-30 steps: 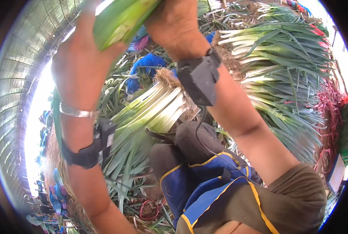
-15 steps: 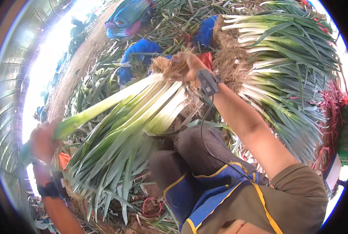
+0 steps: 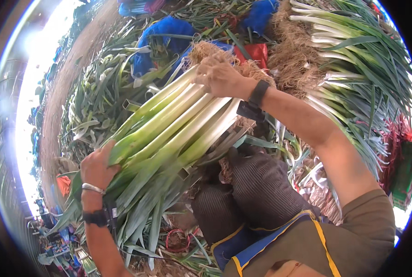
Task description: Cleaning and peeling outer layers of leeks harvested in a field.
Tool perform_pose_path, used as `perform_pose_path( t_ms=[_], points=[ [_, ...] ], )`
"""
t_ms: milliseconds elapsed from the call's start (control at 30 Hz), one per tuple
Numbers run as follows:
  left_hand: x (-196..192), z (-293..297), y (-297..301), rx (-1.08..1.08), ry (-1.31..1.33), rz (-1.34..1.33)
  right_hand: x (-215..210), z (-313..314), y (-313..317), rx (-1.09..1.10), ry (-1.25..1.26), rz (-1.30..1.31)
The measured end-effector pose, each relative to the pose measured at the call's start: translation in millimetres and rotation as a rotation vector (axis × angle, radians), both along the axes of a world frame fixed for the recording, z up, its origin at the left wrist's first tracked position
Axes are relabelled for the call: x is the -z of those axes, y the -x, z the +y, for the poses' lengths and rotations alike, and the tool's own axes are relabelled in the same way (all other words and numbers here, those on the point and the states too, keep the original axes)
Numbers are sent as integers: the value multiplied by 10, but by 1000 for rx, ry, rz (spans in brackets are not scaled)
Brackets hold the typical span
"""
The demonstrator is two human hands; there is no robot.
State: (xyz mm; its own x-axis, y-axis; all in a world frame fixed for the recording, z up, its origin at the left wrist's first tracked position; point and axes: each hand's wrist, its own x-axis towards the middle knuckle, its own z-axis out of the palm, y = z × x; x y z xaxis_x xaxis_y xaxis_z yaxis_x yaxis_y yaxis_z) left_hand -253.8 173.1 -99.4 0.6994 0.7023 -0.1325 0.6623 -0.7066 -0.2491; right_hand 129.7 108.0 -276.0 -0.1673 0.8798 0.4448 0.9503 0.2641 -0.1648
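Note:
A loose bundle of leeks (image 3: pixel 169 122) lies slantwise in front of my knees, white stems and roots toward the upper right, green leaves toward the lower left. My left hand (image 3: pixel 97 168) is closed round the green part of a leek on the bundle's left edge. At the other end, my right hand (image 3: pixel 222 76) has its fingers curled on the white stems just below the brown roots (image 3: pixel 208 51). How many stems it grips is hidden. Square metal tube ends (image 3: pixel 132 105) stick out beside the bundle.
A big row of leeks (image 3: pixel 354 46) lies at the right, roots facing me. Blue netting (image 3: pixel 166 34) and a red piece of plastic (image 3: pixel 254 54) are beyond the bundle. Loose leaves (image 3: pixel 95 92) cover the ground at left. Red strings (image 3: pixel 397 138) hang at far right.
My left hand has come in rightward and down, bringing the held leek from apart and above the bundle to lie against it. My right hand stays at the root end.

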Motion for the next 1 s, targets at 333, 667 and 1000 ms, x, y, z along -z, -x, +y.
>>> perform_pose_path(
  t_ms=[333, 667, 1000],
  points=[
    [189, 154, -50, -60, 47, 34, 263, 294, 195, -122, 197, 230],
    [130, -16, -221, 190, -195, -90, 89, 378, 634, -256, 279, 287],
    [728, -211, -267, -50, 168, -148, 199, 412, 649, -323, 1, 592]
  ],
)
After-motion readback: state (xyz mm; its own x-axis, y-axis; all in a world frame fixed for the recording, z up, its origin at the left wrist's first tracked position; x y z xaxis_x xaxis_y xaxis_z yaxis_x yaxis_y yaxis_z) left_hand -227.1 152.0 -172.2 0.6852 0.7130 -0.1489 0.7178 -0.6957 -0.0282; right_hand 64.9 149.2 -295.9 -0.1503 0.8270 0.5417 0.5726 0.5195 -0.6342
